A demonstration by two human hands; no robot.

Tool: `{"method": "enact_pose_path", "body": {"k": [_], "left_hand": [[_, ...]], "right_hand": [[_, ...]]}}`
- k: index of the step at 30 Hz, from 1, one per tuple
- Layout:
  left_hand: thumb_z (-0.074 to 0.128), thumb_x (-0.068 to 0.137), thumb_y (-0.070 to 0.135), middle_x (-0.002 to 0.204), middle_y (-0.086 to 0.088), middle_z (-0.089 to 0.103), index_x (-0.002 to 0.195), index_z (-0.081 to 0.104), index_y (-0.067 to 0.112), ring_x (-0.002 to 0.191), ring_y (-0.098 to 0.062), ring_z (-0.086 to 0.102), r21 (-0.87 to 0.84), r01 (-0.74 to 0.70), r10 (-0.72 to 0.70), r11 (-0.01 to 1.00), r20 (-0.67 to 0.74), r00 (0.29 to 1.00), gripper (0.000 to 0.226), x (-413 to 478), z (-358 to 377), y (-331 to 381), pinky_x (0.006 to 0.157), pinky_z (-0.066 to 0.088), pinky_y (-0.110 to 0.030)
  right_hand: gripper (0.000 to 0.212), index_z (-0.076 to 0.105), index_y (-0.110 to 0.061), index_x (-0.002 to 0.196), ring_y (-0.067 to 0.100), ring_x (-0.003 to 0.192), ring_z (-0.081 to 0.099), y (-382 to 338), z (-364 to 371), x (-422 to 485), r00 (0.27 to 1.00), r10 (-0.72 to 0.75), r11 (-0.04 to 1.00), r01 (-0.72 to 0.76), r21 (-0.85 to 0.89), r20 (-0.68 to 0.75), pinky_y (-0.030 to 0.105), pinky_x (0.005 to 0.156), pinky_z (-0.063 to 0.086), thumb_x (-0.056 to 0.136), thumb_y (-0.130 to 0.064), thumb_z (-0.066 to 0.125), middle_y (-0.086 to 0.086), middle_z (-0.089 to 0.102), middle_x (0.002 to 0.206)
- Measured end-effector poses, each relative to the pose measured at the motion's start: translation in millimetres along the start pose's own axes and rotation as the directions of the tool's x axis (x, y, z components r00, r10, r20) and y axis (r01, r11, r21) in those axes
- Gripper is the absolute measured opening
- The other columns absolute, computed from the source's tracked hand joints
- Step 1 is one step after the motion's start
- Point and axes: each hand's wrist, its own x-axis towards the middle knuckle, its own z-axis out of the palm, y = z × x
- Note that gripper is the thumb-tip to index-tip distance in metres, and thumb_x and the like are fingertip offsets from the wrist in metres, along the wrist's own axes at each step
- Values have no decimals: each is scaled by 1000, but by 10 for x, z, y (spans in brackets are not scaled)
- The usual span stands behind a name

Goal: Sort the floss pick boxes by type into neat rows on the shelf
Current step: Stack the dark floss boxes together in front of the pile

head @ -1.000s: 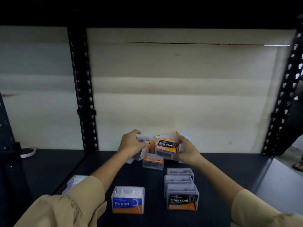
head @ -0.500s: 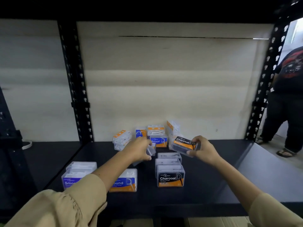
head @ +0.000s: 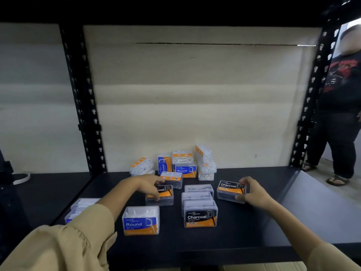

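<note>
Head view. The right hand has hold of the right charcoal box. Its fingers hook over the box's far top corner and its thumb curls against the near bottom corner, so the hand is closed round the box's right end. The box is slightly tilted, and I cannot tell whether it rests on the shelf or is just off it.

The left hand lies over the left charcoal box. The fingers reach across its top and the thumb is tucked against its near face, covering the first letters of the label. The hand looks closed on the box, which sits flat on the shelf.

Between the two grips is the charcoal row, three boxes in a line from front to back with the front label facing the camera. The right grip is just beside the back of this row, and the left grip is level with its middle.

Nearer the person than the left grip stands a round box, upright and apart from it. Just past the left fingertips lies a flat box with a white and orange top. Behind both grips, against the back board, is a loose pile of boxes, some upright and some tipped.

To the left of the left forearm, more clear boxes are half hidden by the tan sleeve. Beyond the post, well to the right of the right grip, stands a person in dark clothes.
</note>
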Motion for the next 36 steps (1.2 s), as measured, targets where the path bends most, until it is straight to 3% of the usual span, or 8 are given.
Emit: {"method": "enact_pose_path", "body": {"k": [5,9,11,18,22,27,33,36], "left_hand": [[71,80,18,143,-5,45,144,33,14,131,-20,43,-13,14,-15,1000,-17,1000,75,100,-16,-89,110,37,-34],[79,72,25,131,-5,54,133,47,17,115,-18,52,32,-4,7,999,-95,995,69,147,17,-89,99,45,-32],[80,71,25,128,-5,52,132,46,17,109,-16,51,37,-4,9,999,-143,990,71,151,37,-74,94,46,-29],[73,79,19,127,-5,57,132,52,17,111,-18,54,-2,-34,32,999,-265,964,58,107,-17,51,89,43,-26],[73,77,20,127,-5,59,129,55,18,110,-20,56,-46,-71,48,996,-379,924,55,106,-138,223,88,45,-26],[66,79,17,129,-9,58,129,56,20,113,-24,57,-126,-125,52,984,-472,880,51,209,-198,549,93,50,-32],[60,81,14,137,-7,53,131,54,22,119,-25,54,-67,-93,57,993,-417,907,52,443,-107,817,95,49,-35],[57,81,9,137,-6,52,130,55,22,120,-24,52,-53,-92,67,994,-353,933,51,539,-40,860,97,48,-34]], "right_hand": [[35,49,-20,104,20,105,49,9,-4,35,997,-40,997,44,59,-62,26,85,36,78,-8,70,8,48,118],[50,47,-22,105,20,91,52,0,1,15,989,-64,992,78,103,-132,25,66,46,70,10,61,10,46,113],[53,45,-25,108,19,98,51,7,1,-9,988,-82,991,94,94,-128,20,61,45,72,11,58,8,44,112],[41,60,-22,109,21,104,59,62,-79,-33,997,-76,991,77,113,-13,34,93,49,77,4,65,4,60,113],[40,63,-17,112,19,104,58,30,-81,-22,997,-76,993,78,88,-27,25,85,45,77,2,68,2,59,110],[42,62,-16,116,19,106,57,7,-56,-3,998,-62,994,64,84,-29,28,90,47,78,0,68,1,60,111],[42,62,-12,118,17,107,55,-79,34,82,993,-73,996,78,46,-97,24,91,41,77,-2,68,0,60,113],[41,63,-13,116,19,112,56,-91,41,121,995,-76,996,79,38,-72,31,99,44,77,0,67,3,61,116]]}}
